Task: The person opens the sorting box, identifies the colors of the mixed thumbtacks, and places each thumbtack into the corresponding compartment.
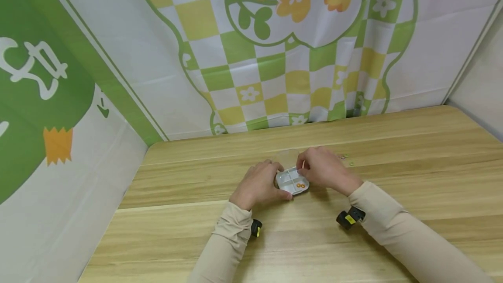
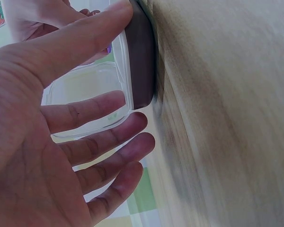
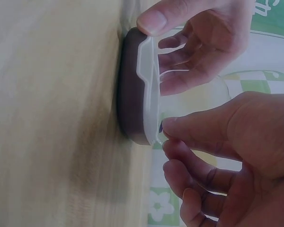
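Observation:
A small pill box [image 1: 292,181] with a white divided tray, a dark base and a raised clear lid [image 2: 83,90] rests on the table. Two orange beads [image 1: 300,185] lie in its near right compartment. My left hand [image 1: 261,184] holds the box by its left side, thumb on the near rim and index finger at the far side, the other fingers spread behind. Over the far right compartment, my right hand [image 1: 322,169] pinches a tiny dark purple piece [image 3: 161,127] between thumb and index finger, close to the rim. Its exact kind I cannot tell.
Several tiny pink and green pieces [image 1: 346,157] lie on the wooden table [image 1: 177,230] beyond my right wrist. A checked, flowered curtain [image 1: 275,77] hangs along the table's far edge. A green and white cloth wall [image 1: 106,156] borders the left side.

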`<move>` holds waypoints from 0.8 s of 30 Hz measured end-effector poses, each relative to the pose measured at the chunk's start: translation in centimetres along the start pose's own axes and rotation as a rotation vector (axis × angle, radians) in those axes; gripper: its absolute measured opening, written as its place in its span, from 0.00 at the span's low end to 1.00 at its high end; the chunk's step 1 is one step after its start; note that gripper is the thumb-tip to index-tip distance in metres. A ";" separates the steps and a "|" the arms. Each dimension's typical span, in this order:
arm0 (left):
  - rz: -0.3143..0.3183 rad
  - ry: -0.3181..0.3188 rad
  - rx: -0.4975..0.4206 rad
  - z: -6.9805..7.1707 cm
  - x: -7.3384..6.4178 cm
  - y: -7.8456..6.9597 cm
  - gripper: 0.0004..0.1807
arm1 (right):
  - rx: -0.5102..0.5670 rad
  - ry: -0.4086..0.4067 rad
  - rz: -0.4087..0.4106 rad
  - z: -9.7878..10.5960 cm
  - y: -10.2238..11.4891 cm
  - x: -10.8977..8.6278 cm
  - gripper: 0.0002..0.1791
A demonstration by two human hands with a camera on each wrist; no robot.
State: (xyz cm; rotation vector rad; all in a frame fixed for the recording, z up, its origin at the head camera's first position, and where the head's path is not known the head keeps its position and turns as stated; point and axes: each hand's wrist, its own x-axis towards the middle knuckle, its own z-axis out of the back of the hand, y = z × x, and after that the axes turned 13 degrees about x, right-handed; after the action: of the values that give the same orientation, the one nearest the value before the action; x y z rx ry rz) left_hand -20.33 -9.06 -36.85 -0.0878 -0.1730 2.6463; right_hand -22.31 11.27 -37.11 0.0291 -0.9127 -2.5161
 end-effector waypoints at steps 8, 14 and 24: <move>0.001 0.009 -0.001 0.0 0.0 0.0 0.36 | 0.016 0.008 -0.006 -0.3 -0.2 0.0 0.04; 0.000 0.009 0.000 0.0 0.1 0.0 0.36 | 0.017 0.007 -0.007 -0.4 -0.3 -0.1 0.05; 0.003 0.009 -0.003 0.0 0.0 -0.1 0.36 | 0.019 0.010 -0.021 -0.4 -0.3 -0.1 0.04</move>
State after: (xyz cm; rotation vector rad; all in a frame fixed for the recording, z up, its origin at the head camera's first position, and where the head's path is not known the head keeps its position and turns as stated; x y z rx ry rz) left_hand -20.30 -9.02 -36.85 -0.1013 -0.1745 2.6480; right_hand -22.29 11.24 -37.58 0.0583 -0.9374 -2.5243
